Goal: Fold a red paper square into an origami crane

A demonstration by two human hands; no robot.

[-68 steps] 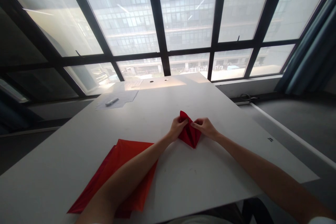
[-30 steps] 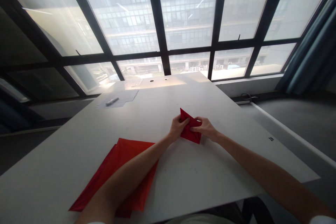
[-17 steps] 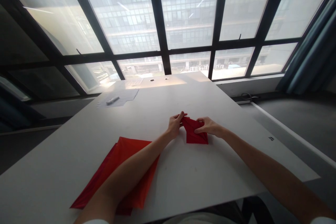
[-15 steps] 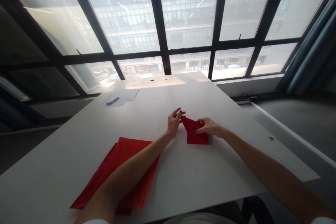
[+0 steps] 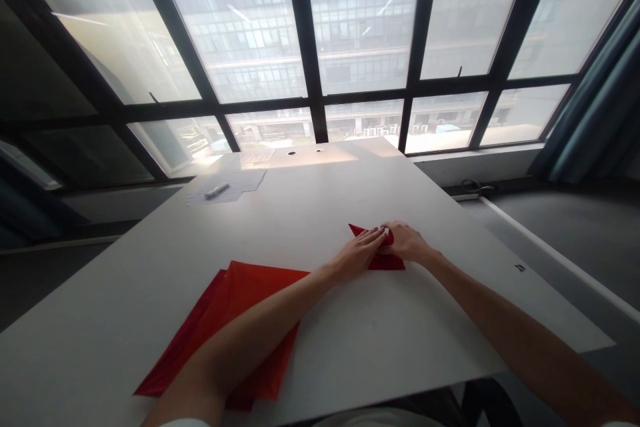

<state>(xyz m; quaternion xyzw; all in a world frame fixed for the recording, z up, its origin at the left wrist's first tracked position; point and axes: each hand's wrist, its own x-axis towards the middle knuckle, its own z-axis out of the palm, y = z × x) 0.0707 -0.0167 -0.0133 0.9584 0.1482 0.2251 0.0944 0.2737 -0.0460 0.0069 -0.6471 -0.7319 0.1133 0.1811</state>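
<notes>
A small folded piece of red paper (image 5: 389,265) lies on the white table right of centre, with a pointed tip sticking out to the left. Across its middle my left hand (image 5: 361,252) rests with fingers stretched out and close together. My right hand (image 5: 407,241) grips the paper's upper right part, fingers curled and partly covered by the left fingertips. Both hands meet over the folds, so most of the paper's middle is hidden. Under my left forearm lie larger red and orange-red sheets (image 5: 250,283).
White papers (image 5: 245,181) with a white marker-like stick (image 5: 217,191) on them lie at the table's far left. The white table (image 5: 300,207) reaches toward large windows with dark frames (image 5: 311,33). A blue curtain (image 5: 585,113) hangs at the right.
My left hand has left the paper's pointed tip and moved right and down onto its middle, against my right hand. The right hand has stayed on the paper.
</notes>
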